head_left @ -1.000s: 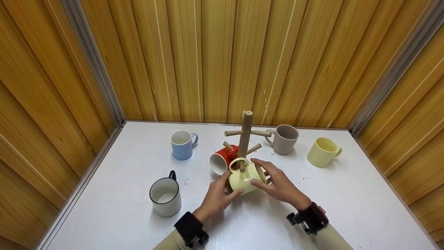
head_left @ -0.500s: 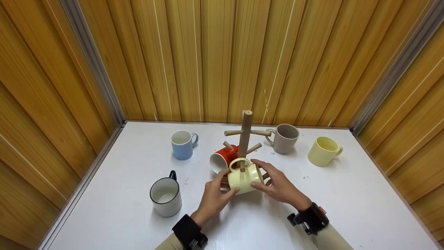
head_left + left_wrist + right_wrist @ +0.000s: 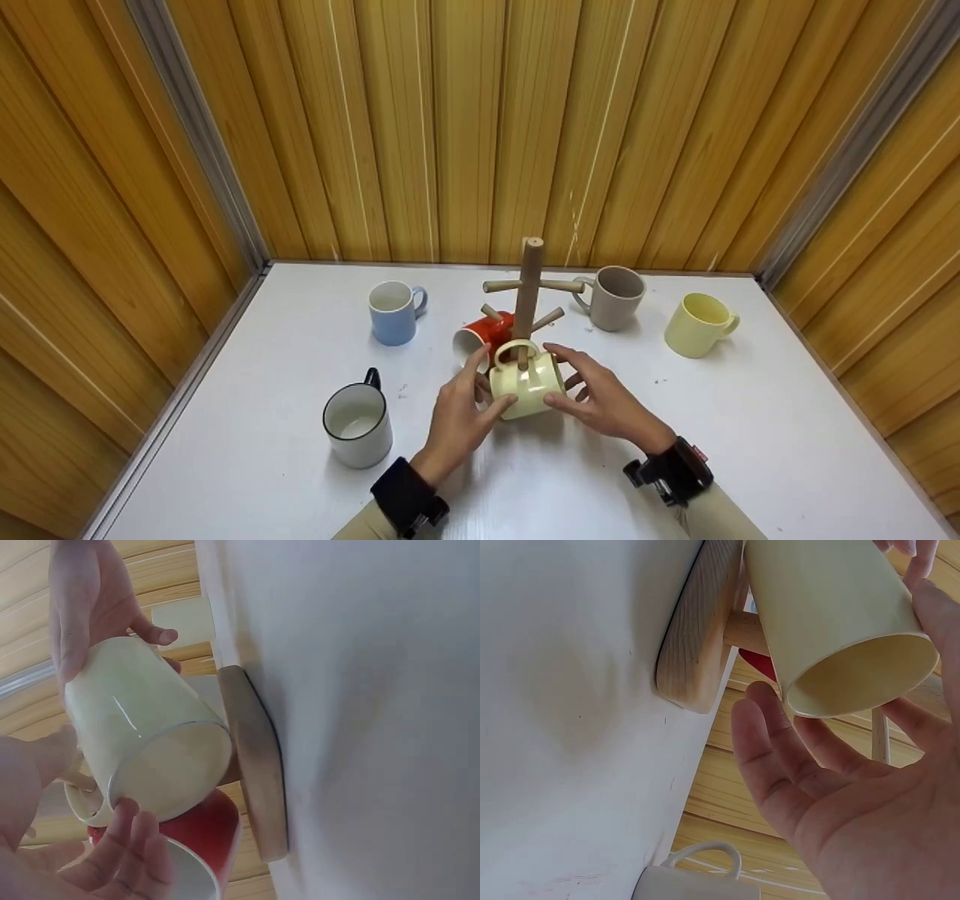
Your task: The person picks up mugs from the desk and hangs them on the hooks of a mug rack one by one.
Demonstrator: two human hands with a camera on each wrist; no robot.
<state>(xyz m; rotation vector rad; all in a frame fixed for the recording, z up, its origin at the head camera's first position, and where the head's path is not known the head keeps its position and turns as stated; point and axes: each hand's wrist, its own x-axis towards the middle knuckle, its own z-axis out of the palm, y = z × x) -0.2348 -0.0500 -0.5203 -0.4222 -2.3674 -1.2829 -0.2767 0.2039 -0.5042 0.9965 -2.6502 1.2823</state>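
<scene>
A cream mug (image 3: 527,386) lies sideways at the front of a wooden mug tree (image 3: 529,296), a lower peg passing through its handle. My right hand (image 3: 609,397) holds it at the open end, thumb on the front and index finger at the top of the rim. At the opposite end is my left hand (image 3: 459,420), fingers loosely spread. Its thumb overlaps the mug's side, and a fingertip meets the edge of the round end (image 3: 169,772) in the left wrist view. A red mug (image 3: 491,330) hangs tilted on the tree behind, partly hidden.
On the white table (image 3: 247,420) stand a black-rimmed white mug (image 3: 360,431) and a blue mug (image 3: 394,322) at left. A grey-brown mug (image 3: 615,300) and a yellow mug (image 3: 697,326) are at right. Wood-look panels (image 3: 480,135) enclose the back and sides.
My left hand has eased slightly left, its index finger lifting off the cream mug. The mug's open end has turned a little away from view; my right hand has barely moved.
</scene>
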